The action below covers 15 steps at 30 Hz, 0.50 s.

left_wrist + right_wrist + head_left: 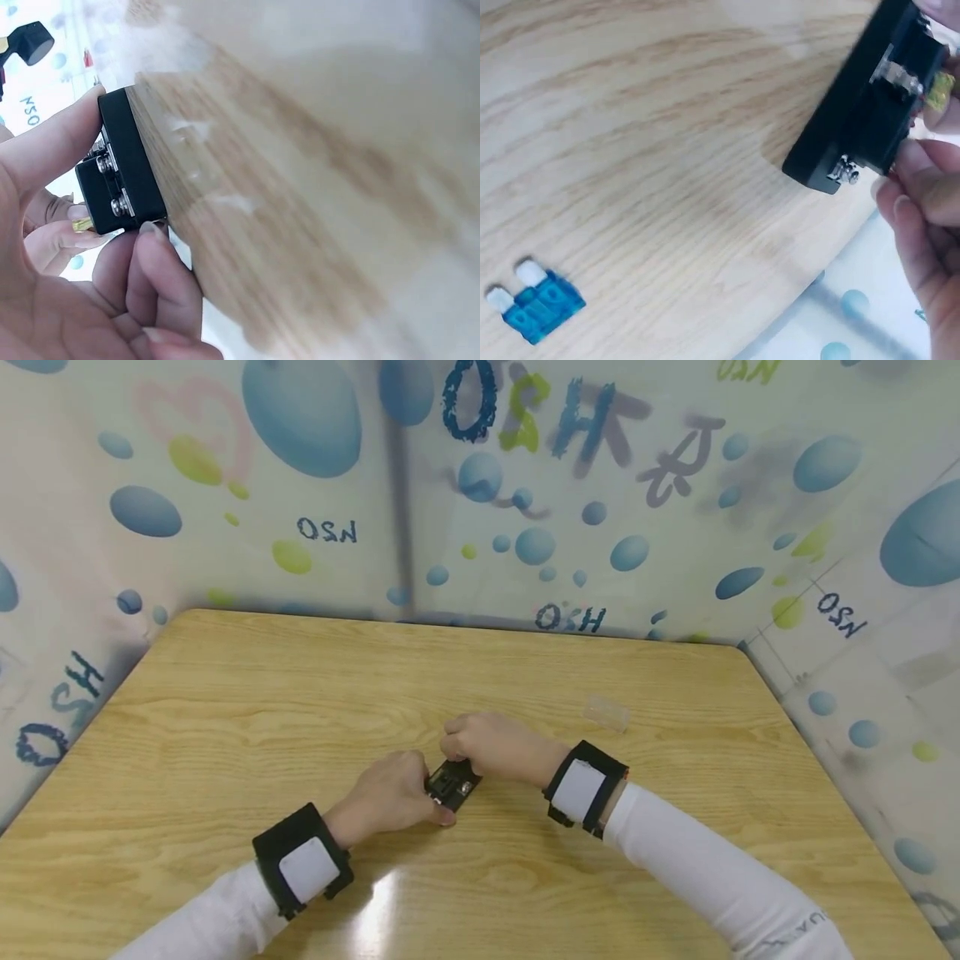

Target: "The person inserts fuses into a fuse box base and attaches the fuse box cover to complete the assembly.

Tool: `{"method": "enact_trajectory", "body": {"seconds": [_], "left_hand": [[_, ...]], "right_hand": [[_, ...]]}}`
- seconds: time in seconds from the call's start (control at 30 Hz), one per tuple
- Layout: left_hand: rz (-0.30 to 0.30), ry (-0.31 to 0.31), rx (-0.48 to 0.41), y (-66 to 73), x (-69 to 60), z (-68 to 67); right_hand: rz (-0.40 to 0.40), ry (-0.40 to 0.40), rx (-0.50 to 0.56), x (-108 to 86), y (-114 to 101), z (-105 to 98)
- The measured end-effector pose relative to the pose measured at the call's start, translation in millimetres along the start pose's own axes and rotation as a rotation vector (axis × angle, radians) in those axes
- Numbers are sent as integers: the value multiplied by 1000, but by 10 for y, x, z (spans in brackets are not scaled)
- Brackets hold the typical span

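Note:
A black block with metal screw terminals [452,785] is in the left hand [390,793], its thumb on one end and curled fingers on the other. The left wrist view shows this block [135,157] tilted, its terminals facing left. Against the block's far side, the right hand [495,747] has its fingers curled round a small yellow translucent piece [81,225]. That yellow piece [940,90] sits between fingertips beside the block [855,97] in the right wrist view; how far it is in the block is hidden.
A blue blade fuse [541,304] with two pale prongs lies on the wooden table [652,165]. Beyond the right wrist lies a clear plastic piece [606,713]. Patterned walls [480,577] stand along the table's back and sides.

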<state>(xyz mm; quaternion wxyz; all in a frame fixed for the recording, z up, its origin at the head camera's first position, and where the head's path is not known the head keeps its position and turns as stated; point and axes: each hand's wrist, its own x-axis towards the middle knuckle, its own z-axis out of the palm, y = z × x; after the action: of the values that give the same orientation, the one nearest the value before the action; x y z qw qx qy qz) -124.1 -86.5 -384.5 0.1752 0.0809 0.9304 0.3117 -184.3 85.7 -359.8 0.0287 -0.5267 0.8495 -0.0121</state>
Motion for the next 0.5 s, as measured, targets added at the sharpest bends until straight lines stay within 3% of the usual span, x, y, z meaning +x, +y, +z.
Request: {"method": "enact_trajectory", "body": {"seconds": [0.2, 0.5], "left_hand": [[6, 1, 11, 1, 11, -4], [3, -1, -9, 1, 2, -1]], "right_hand": [[22, -25, 0, -2, 5, -22], [-32, -68, -197, -11, -43, -6]]}}
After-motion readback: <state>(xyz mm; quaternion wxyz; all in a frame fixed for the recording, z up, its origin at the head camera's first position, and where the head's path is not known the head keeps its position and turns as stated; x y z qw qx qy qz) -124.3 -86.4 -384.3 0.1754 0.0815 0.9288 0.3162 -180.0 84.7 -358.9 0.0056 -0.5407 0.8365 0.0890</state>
